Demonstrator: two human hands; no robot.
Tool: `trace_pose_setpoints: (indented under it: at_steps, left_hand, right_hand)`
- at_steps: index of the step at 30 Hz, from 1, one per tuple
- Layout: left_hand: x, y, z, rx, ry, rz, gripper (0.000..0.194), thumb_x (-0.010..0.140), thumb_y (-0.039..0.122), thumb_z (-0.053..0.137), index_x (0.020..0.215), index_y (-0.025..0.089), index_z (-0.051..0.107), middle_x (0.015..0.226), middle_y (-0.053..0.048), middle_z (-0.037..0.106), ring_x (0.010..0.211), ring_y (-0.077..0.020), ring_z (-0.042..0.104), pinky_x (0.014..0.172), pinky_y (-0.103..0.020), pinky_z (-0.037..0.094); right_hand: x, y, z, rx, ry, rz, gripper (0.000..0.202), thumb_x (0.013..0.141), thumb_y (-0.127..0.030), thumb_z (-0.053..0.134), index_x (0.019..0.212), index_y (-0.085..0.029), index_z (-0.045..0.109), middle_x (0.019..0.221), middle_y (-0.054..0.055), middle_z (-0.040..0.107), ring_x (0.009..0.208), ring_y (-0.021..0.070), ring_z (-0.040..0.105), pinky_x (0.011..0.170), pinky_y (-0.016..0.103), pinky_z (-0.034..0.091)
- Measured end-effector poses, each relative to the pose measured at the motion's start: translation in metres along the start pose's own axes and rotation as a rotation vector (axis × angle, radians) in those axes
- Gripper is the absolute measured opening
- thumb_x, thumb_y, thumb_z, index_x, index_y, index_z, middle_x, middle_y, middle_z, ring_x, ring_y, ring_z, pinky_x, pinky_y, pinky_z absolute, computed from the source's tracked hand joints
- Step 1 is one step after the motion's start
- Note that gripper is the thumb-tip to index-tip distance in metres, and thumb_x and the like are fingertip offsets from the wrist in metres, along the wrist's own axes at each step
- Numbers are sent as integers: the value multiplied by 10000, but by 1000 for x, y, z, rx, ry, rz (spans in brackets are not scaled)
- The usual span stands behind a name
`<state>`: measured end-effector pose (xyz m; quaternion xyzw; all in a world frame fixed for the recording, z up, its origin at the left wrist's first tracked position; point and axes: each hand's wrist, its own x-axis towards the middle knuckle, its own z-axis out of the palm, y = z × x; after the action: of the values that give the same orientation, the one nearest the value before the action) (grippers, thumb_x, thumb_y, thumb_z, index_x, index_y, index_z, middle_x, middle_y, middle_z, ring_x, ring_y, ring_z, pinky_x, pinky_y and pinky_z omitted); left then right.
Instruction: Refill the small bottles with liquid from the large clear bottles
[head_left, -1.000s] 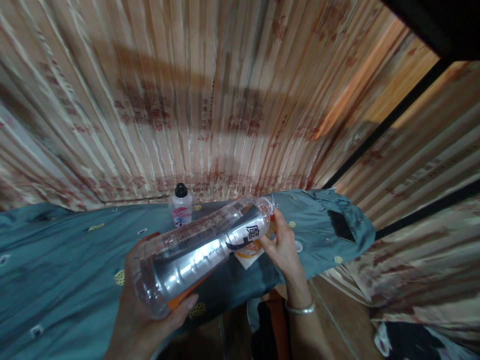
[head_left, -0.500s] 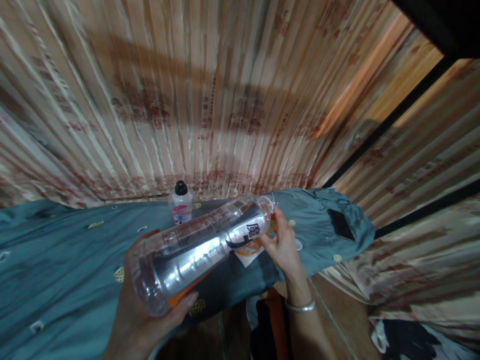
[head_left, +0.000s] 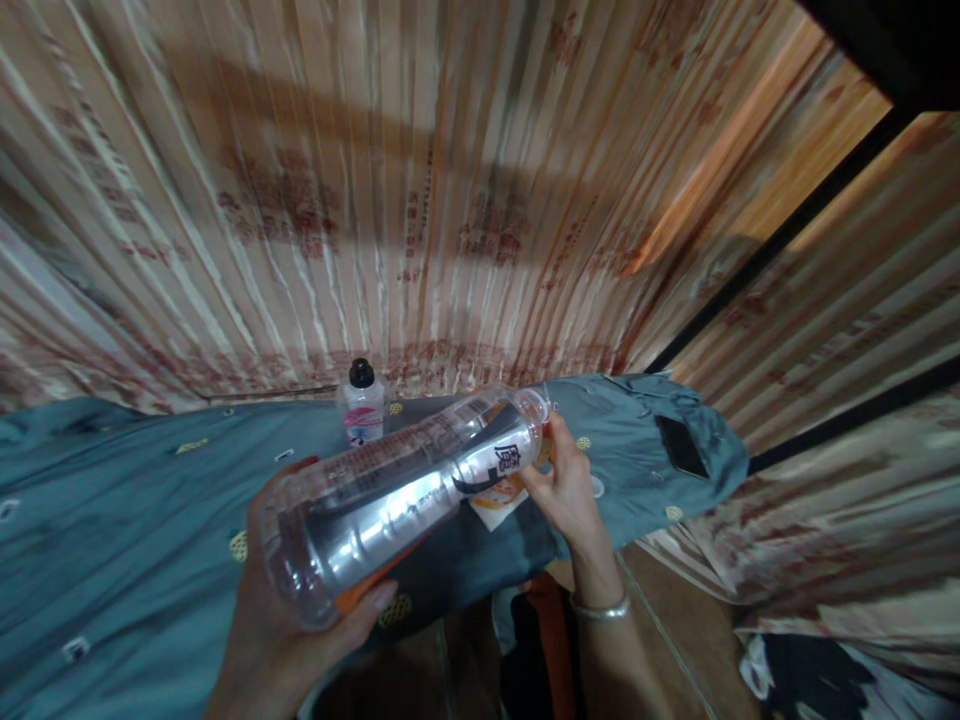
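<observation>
Clear bottle (head_left: pixel 405 500), silver-labelled: was held lying aslant above the teal cloth (head_left: pixel 150 500), neck pointed away to the right. Base was gripped by the left hand (head_left: pixel 289 650), fingers wrapped round. Right hand (head_left: pixel 568 490), braceleted, was placed at the neck, fingers bent; their exact hold was hidden. White-and-orange packet (head_left: pixel 495 512): was partly covered by the clear bottle. Black phone (head_left: pixel 681 446): was laid rightward. Black-capped small bottle (head_left: pixel 365 412): was stood upright near the patterned curtain (head_left: pixel 360 220).

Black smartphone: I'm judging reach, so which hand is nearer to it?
Right. The right hand, at the neck end of the plastic bottle, is left of the black smartphone with patterned cloth between; the left hand, holding the bottle's base, is much farther left.
</observation>
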<state>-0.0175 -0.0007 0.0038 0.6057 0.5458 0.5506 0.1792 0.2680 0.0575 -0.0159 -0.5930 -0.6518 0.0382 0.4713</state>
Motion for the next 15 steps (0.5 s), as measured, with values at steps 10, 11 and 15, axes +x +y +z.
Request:
trace_pose_setpoints:
  at_steps: [10, 11, 15]
  left_hand:
    - [1, -13, -1, 33, 12, 78, 895, 686, 518, 804, 1488, 241, 523, 1346, -129, 688, 1205, -401, 699, 1059, -586, 585]
    - [1, -11, -1, 31, 6, 63, 883, 694, 506, 800, 1491, 248, 519, 1352, -125, 687, 1222, -403, 690, 1083, -589, 569]
    - [0, 2, -2, 2, -13, 10, 868, 713, 460, 788, 1509, 261, 504, 1369, -120, 677, 1249, -407, 676, 1097, -590, 562]
  right_hand:
    - [0, 0, 0, 22, 1, 14, 550, 857, -312, 665, 1385, -186, 578, 1295, 167, 731, 1212, 339, 702, 1046, 545, 569]
    - [0, 0, 0, 19, -1, 17, 552, 857, -314, 669, 1386, -186, 578, 1292, 167, 732, 1216, 341, 700, 1046, 547, 568]
    - [0, -1, -1, 21, 0, 4, 568, 865, -321, 675, 1406, -182, 568, 1302, 167, 726, 1231, 336, 693, 1049, 534, 570]
